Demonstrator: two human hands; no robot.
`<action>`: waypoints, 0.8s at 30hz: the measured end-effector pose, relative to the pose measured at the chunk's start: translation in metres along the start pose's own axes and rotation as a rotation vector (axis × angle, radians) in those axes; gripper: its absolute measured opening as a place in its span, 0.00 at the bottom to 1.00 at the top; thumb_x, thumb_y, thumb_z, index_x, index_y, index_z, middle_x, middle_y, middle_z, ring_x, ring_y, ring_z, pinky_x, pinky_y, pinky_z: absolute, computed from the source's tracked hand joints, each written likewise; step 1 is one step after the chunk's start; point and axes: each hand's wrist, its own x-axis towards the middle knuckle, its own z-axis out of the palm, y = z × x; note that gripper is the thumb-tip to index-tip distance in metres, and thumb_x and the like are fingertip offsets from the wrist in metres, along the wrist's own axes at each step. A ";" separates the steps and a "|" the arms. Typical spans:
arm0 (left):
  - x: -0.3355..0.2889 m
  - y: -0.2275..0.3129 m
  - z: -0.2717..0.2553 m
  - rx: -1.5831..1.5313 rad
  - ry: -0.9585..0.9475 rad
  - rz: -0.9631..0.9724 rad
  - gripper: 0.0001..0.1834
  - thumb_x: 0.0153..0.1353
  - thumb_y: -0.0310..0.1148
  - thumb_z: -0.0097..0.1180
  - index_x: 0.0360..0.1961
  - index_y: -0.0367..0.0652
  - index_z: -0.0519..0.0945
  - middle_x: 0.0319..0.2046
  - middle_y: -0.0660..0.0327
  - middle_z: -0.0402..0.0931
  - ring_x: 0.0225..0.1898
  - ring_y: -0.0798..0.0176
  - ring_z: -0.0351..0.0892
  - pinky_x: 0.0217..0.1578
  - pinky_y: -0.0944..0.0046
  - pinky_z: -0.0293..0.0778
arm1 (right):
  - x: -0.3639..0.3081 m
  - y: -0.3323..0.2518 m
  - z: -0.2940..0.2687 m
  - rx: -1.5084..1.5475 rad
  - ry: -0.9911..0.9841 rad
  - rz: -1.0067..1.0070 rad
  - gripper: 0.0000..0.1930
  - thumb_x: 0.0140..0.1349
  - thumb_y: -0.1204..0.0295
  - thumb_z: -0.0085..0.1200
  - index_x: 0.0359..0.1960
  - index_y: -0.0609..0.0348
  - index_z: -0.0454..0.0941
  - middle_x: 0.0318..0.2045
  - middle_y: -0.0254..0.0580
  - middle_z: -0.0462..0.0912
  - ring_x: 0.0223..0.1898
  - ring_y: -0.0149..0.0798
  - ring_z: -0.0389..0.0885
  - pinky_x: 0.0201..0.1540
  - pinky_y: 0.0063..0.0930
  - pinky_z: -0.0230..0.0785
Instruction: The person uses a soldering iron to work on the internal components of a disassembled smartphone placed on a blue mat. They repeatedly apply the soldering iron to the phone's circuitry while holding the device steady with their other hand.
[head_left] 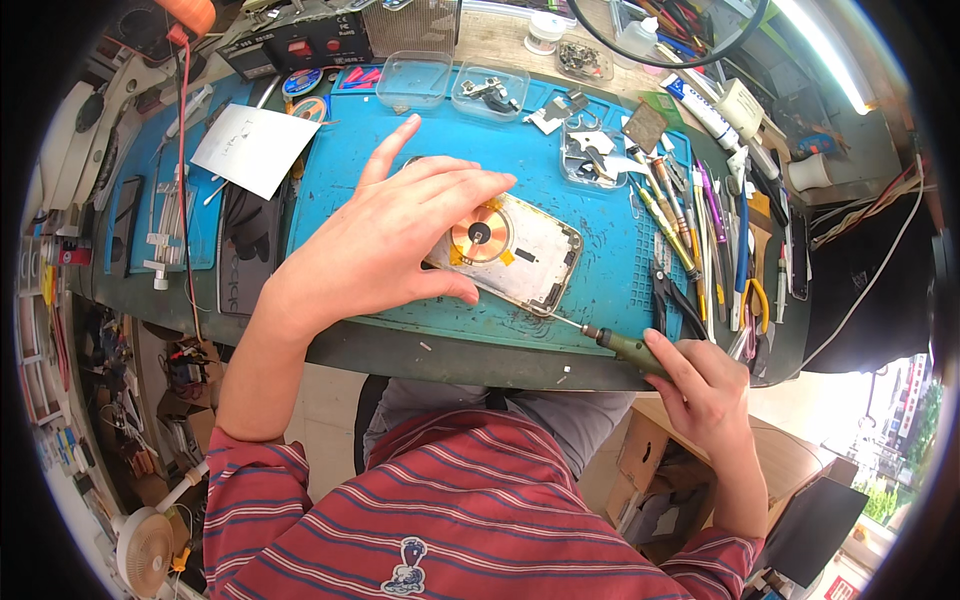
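Note:
An opened phone (540, 262) lies on the blue work mat, its bare metal side up. A round copper coil (482, 234) sits on it with yellow tape at the coil's edge. My left hand (395, 235) spans the phone's left part, thumb by the near edge and fingers over the far edge, steadying it and hiding that end. My right hand (697, 385) grips a green-handled tool (628, 349) with a thin metal shaft. The shaft reaches the phone's near right corner; whether its tip touches or enters the edge is too small to tell.
The blue mat (390, 290) covers the bench. Clear plastic boxes (490, 92) and another box of small parts (592, 158) stand behind. Many tweezers, drivers and pliers (672, 305) lie at the right. White paper (255, 150) and a dark phone-sized panel (248, 245) lie left.

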 end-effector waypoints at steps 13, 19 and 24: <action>0.002 -0.001 -0.001 -0.101 0.027 0.039 0.55 0.43 0.41 0.83 0.76 0.47 0.72 0.63 0.56 0.80 0.70 0.50 0.76 0.81 0.38 0.56 | 0.003 -0.003 -0.005 0.010 -0.060 -0.020 0.33 0.53 0.76 0.74 0.65 0.53 0.85 0.35 0.39 0.83 0.29 0.42 0.80 0.30 0.37 0.73; 0.002 -0.001 -0.001 -0.102 0.032 0.039 0.55 0.43 0.41 0.83 0.76 0.47 0.72 0.63 0.56 0.80 0.69 0.50 0.76 0.81 0.38 0.57 | 0.005 -0.003 0.001 -0.026 -0.001 -0.065 0.33 0.55 0.71 0.75 0.67 0.47 0.84 0.31 0.32 0.74 0.26 0.36 0.75 0.27 0.33 0.71; 0.001 -0.001 0.000 -0.091 0.033 0.039 0.56 0.43 0.41 0.83 0.76 0.47 0.72 0.63 0.57 0.80 0.70 0.51 0.76 0.81 0.38 0.56 | 0.003 -0.001 0.002 -0.015 -0.001 -0.070 0.33 0.55 0.71 0.75 0.67 0.47 0.84 0.31 0.32 0.74 0.26 0.36 0.75 0.27 0.33 0.71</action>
